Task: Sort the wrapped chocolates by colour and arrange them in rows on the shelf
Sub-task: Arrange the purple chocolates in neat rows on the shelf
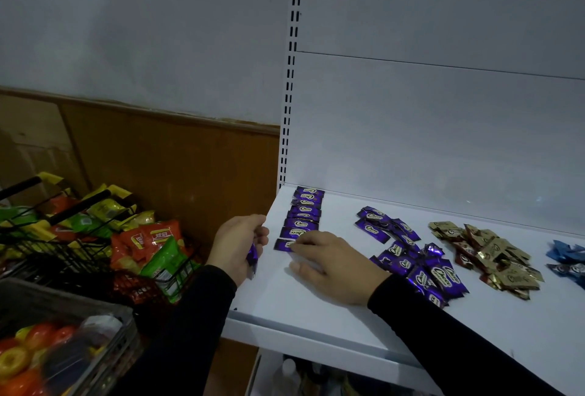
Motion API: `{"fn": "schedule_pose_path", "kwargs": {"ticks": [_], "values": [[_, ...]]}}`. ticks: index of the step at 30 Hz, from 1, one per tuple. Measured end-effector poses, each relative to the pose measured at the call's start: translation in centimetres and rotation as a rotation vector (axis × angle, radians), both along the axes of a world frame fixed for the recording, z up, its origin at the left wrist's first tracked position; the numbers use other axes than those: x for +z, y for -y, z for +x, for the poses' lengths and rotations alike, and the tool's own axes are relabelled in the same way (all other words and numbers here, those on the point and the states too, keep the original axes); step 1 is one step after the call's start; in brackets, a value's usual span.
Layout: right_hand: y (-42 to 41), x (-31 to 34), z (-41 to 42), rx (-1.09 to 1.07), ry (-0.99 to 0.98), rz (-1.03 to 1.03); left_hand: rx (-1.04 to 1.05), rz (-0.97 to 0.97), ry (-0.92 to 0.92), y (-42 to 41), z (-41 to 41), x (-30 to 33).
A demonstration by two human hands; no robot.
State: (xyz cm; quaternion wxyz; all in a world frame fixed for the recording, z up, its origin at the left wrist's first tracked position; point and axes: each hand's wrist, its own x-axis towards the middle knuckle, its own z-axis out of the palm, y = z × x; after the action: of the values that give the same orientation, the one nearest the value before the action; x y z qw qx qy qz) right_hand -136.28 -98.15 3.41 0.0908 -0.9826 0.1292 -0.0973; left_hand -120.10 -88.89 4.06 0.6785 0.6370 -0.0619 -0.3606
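Now the step in hand looks like laying the nearest purple chocolate at the front end of the purple row, which runs back along the left edge of the shelf away from the fingers. The right hand lies flat on the shelf, its fingers stretched out and pressing on that last wrapper, gripping nothing. The left hand hovers just off the shelf edge, its fingers curled round another purple chocolate. To do this well, I judge the pressing fingers should nudge the wrapper square with the one behind it, edges touching and printed face up, before lifting away. The held piece would go just in front of it, on the near side of the fingers. Right of the pressing hand lies the loose purple pile, beyond it the gold pile and the blue pile, so each colour needs its own lane kept apart
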Motion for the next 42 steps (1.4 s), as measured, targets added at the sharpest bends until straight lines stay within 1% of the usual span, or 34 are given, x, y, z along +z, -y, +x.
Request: {"fn": "schedule_pose_path", "kwargs": {"ticks": [8,13,16,19,22,24,27,29,31,37,40,42], "values": [[-0.1,0.2,0.0,-0.053,-0.031,-0.017,-0.001,0.020,0.013,0.0,0.0,0.0],[-0.1,0.1,-0.1,-0.062,-0.043,0.020,0.000,0.038,0.012,0.1,0.0,0.0],[-0.1,0.1,-0.1,-0.063,-0.001,0.040,0.008,0.045,0.014,0.2,-0.1,0.2],[-0.1,0.2,-0.2,-0.084,0.106,0.134,0.008,0.021,0.000,0.4,-0.4,0.3],[-0.4,0.4,0.0,-0.111,0.235,0.202,0.009,-0.040,-0.037,0.8,-0.7,0.3],[-0.8,0.7,0.1,-0.122,0.304,0.284,0.031,-0.078,-0.073,0.9,-1.0,0.2],[-1.6,1.2,0.4,-0.151,0.312,0.539,0.033,-0.122,-0.117,0.9,-1.8,0.4],[-1.9,1.1,0.7,-0.146,0.265,0.621,0.034,-0.133,-0.119,1.0,-2.3,0.6],[-2.1,1.0,0.8,-0.140,0.243,0.650,0.039,-0.165,-0.110,1.1,-2.5,0.7],[-2.2,0.7,1.1,-0.170,0.291,0.719,0.036,-0.259,-0.122,1.0,-2.9,1.0],[-1.9,0.6,1.0,-0.186,0.335,0.701,0.082,-0.258,-0.089,0.8,-2.4,0.9],[-1.5,0.7,0.7,-0.203,0.375,0.647,0.141,-0.236,-0.049,0.5,-1.7,0.6]]}}
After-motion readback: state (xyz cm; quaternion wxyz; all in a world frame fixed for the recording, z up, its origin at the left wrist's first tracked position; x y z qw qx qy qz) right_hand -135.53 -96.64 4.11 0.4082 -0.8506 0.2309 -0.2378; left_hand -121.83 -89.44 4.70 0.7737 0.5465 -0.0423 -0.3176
